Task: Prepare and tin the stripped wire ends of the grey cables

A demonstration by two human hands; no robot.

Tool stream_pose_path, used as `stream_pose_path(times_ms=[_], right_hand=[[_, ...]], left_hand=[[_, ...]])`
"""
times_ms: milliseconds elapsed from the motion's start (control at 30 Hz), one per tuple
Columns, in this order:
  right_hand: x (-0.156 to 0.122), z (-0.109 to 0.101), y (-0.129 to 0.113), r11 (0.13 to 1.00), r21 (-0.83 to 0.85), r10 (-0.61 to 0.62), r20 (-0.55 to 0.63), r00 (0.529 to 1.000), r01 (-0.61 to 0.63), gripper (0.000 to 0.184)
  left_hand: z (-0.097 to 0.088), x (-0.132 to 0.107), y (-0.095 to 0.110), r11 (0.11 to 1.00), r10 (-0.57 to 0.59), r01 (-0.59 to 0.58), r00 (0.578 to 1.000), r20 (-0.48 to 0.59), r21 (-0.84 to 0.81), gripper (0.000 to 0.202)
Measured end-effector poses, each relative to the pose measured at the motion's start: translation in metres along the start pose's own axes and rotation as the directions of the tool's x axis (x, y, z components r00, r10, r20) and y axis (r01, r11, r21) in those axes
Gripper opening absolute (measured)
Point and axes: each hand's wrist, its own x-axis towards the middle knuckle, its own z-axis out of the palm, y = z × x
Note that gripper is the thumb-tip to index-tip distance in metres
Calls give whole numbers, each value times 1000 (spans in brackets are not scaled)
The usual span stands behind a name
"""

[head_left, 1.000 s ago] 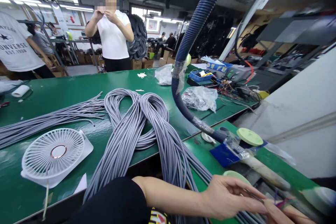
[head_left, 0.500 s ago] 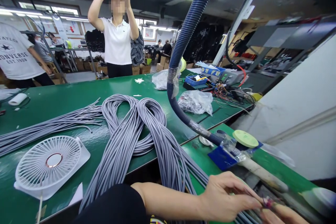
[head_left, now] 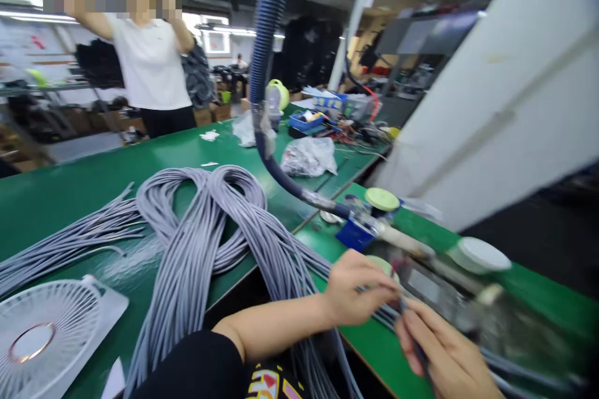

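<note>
My left hand (head_left: 355, 287) reaches out over the right-hand bench, its thumb and fingers pinched at the tip of a grey cable (head_left: 420, 355). Close by, my right hand (head_left: 442, 346) is wrapped round the same cable just below its end. Thin reddish wires seem to show at the tip, blurred by motion. Under my left forearm, long bundles of grey cable (head_left: 187, 274) lie looped on the green table (head_left: 93, 168) and hang over its edge.
A white fan (head_left: 70, 318) lies at the left. A dark ribbed hose (head_left: 269, 62) comes down to a blue holder (head_left: 355, 234). Beyond are a plastic bag (head_left: 309, 156), a blue bin (head_left: 306, 121) and a round white lid (head_left: 482, 254). A co-worker (head_left: 150, 62) stands across the table.
The view has turned right and the scene has shifted left. Both hands now sit higher in view, and my right hand with the grey cable shows more fully.
</note>
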Motion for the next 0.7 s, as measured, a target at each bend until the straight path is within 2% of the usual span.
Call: stream_pose_path(times_ms=[67,100,167,233,300,400,500,533,600,700], right_hand=[[0,8,-7,996,93,2,11,1000,-3,40],[1,11,-9,991,131,6,12,1000,-7,40],[1,15,-9,983,184,7,-9,1000,-6,37],[0,19,-7,978,207,7,-39,999,2,34],[0,22,-6,976,218,2,-58,998,11,33],[0,21,-5,978,209,-15,-45,999,24,31],[2,8,-9,997,46,-70,26,997,69,28],[4,2,-11,995,-29,-98,17,995,98,28],[8,-9,-17,978,-146,-158,-74,985,146,26],[15,-16,-28,965,-199,-211,-194,958,172,18]], left_hand=[[0,-2,-1,982,-177,173,983,-55,-70,19],[0,-3,-1,949,-288,277,956,-59,-151,17],[3,-6,-2,816,-501,462,865,-26,-346,22],[6,-8,-1,648,-650,577,759,33,-498,38],[8,-11,0,492,-738,661,662,131,-567,48],[8,-13,1,326,-782,756,553,287,-568,45],[4,-15,0,279,-789,788,514,337,-548,43],[3,-16,0,280,-789,798,508,346,-534,42],[1,-17,0,301,-781,814,509,361,-496,41],[0,-21,2,340,-759,825,524,386,-451,38]])
